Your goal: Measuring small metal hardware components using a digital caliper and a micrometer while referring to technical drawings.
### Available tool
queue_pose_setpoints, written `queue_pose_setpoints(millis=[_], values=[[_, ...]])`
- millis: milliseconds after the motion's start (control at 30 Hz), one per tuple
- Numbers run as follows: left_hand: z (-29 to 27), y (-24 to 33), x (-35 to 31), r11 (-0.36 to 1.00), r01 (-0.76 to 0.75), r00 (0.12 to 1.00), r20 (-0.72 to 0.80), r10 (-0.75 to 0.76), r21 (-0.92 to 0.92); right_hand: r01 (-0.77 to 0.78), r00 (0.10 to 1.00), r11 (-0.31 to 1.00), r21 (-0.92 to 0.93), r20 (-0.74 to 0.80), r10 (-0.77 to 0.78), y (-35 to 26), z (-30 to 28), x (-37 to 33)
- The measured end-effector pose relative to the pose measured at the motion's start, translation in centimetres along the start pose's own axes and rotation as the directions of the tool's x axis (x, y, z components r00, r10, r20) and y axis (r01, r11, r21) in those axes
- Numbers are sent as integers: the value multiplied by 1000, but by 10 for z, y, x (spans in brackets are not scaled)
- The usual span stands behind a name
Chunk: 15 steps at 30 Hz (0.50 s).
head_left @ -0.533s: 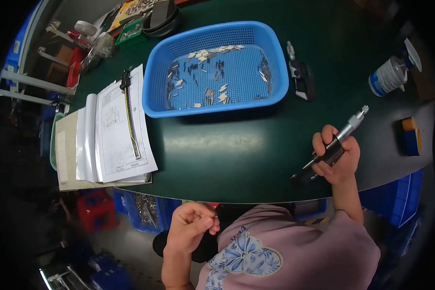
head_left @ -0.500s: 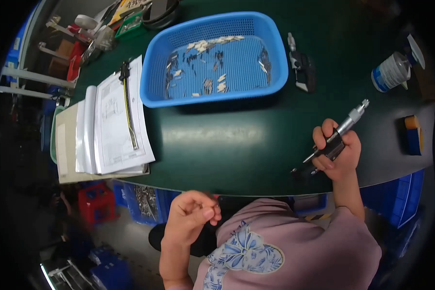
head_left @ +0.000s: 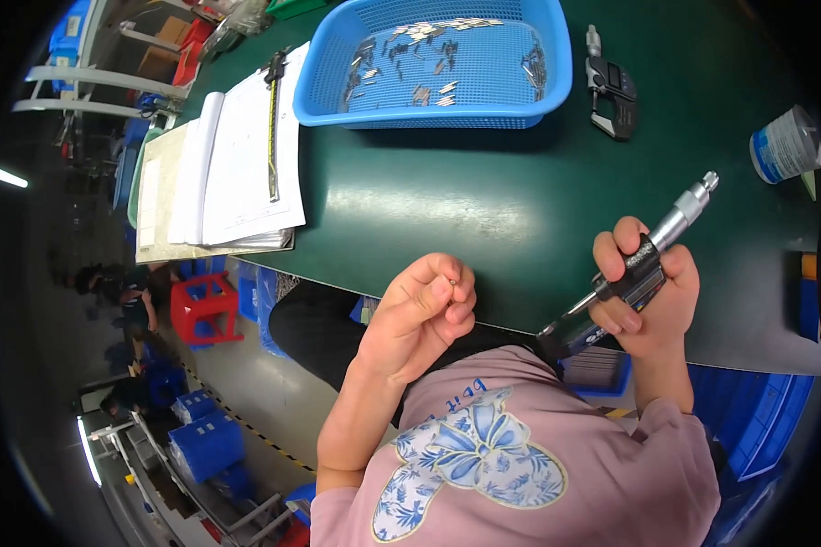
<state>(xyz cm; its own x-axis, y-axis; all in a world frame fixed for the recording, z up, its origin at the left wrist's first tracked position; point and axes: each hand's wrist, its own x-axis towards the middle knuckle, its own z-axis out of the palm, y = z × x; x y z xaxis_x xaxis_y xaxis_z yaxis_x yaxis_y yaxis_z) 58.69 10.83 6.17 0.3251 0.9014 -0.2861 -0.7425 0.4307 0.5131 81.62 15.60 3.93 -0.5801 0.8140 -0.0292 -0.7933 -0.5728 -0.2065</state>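
Note:
My right hand is wrapped round a micrometer, its silver thimble pointing up and right, its dark frame slanting down toward my left hand. My left hand is raised at the table's front edge, thumb and fingertips pinched together. A tiny piece shows at the fingertips, too small to name. Apart from both hands, a blue plastic basket at the back holds many small pins, some pale, some dark. A second micrometer lies to the right of the basket.
On the left lie an open folder of papers and, on top, a caliper. A white and blue tub stands at the far right. A red stool and blue bins are on the floor; other people are at the left.
My left hand has come up and right, nearer the micrometer, fingers still pinched. My right hand keeps its hold, and more of the micrometer's frame shows. The whole view has shifted.

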Motion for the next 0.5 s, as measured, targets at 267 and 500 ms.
queue_pose_setpoints(millis=[267, 500], values=[[8, 6, 46, 961, 192, 977, 133, -167, -200, -33, 999, 994, 102, -17, 35, -4, 6, 10], [3, 32, 64, 978, 184, 943, 299, -146, -102, -152, 988, 945, -288, -83, 134, -11, 38, 31]])
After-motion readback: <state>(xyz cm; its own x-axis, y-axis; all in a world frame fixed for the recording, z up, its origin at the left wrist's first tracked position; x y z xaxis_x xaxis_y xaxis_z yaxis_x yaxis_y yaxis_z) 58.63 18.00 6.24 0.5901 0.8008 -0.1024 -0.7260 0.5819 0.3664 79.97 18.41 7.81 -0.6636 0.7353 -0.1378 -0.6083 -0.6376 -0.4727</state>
